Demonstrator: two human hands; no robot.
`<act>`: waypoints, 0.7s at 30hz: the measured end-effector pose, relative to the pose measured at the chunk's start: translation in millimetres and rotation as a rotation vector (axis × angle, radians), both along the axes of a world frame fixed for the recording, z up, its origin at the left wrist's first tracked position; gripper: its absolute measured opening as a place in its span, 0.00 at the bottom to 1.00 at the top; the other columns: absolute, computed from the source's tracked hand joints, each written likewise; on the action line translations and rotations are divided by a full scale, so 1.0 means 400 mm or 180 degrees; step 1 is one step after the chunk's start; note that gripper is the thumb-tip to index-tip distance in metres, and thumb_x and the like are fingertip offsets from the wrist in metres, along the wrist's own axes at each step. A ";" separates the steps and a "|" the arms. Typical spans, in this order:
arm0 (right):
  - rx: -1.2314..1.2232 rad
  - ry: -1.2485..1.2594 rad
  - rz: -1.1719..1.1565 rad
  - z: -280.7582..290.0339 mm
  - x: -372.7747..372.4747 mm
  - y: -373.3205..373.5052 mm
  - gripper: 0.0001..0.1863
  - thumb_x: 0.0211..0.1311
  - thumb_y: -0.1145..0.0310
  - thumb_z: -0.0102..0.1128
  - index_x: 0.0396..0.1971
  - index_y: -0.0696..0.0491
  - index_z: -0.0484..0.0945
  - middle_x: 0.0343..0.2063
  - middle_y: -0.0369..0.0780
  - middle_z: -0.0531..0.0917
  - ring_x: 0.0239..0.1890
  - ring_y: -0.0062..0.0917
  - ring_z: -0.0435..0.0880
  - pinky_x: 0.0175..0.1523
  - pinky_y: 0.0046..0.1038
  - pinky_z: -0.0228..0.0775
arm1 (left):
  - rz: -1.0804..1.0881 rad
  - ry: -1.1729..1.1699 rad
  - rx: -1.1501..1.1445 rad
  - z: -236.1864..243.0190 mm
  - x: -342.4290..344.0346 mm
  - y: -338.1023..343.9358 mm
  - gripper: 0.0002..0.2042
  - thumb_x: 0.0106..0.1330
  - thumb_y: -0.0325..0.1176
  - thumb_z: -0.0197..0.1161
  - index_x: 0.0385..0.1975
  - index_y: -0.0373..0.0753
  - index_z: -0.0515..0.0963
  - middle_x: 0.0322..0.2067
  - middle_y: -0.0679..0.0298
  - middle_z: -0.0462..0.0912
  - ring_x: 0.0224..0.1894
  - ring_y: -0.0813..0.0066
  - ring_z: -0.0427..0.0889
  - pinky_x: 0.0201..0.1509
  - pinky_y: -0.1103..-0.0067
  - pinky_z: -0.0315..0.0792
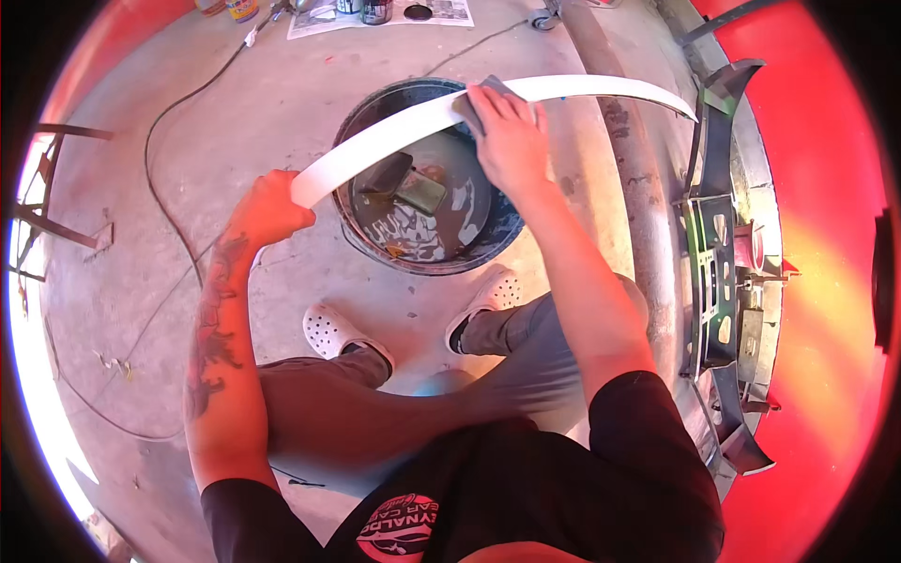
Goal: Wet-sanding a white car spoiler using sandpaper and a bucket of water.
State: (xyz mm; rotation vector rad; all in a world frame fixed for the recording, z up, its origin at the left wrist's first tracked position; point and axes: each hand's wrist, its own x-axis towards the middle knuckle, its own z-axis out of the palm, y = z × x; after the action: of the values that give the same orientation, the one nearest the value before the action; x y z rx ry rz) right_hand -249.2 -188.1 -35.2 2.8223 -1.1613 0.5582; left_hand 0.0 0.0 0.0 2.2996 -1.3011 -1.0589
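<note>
A long, curved white strip [610,86] spans above a black bucket [422,271] of murky water. My left hand [277,206] is closed around the strip's lower left end. My right hand [511,141] holds a dark grey pad [465,111] against the top of the strip, right of its middle, fingers pressed together over it. Inside the bucket lie an olive block [420,190] and a darker pad [383,173], partly hidden behind the strip.
Cables [146,159] cross the concrete floor. Cans [375,9] stand on paper at the top. A black moulded part [713,206] lies along the red wall [826,188] at right. Metal legs [66,230] show at left. My feet in clogs [333,333] are below the bucket.
</note>
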 end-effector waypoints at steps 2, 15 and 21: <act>-0.0280 0.0044 0.0220 0.005 0.004 0.041 0.31 0.64 0.64 0.59 0.68 0.37 0.68 0.62 0.35 0.77 0.64 0.32 0.73 0.71 0.50 0.53 | 0.0102 0.0000 -0.0098 0.013 -0.013 0.002 0.16 0.48 0.27 0.62 0.38 0.28 0.80 0.25 0.56 0.83 0.23 0.68 0.83 0.29 0.72 0.77; -0.0092 0.0287 -0.0063 0.000 -0.036 -0.014 0.27 0.68 0.57 0.57 0.67 0.41 0.68 0.66 0.34 0.73 0.68 0.32 0.70 0.72 0.54 0.52 | 0.0022 -0.0104 -0.0170 0.000 0.005 -0.019 0.17 0.48 0.28 0.64 0.40 0.29 0.81 0.26 0.54 0.84 0.22 0.66 0.84 0.29 0.72 0.77; -0.0055 0.0122 0.0729 0.013 -0.009 0.017 0.28 0.61 0.63 0.60 0.63 0.43 0.71 0.64 0.32 0.75 0.68 0.30 0.70 0.74 0.54 0.49 | 0.0252 0.0317 -0.0035 -0.006 0.026 -0.001 0.18 0.48 0.28 0.63 0.40 0.28 0.81 0.25 0.55 0.83 0.22 0.68 0.84 0.27 0.73 0.76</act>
State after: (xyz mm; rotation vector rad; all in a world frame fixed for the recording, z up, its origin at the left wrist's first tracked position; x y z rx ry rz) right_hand -252.7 -181.3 -30.1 2.9566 -0.8278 0.5193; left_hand 10.5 -0.4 -2.3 2.2402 -1.1657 -1.1216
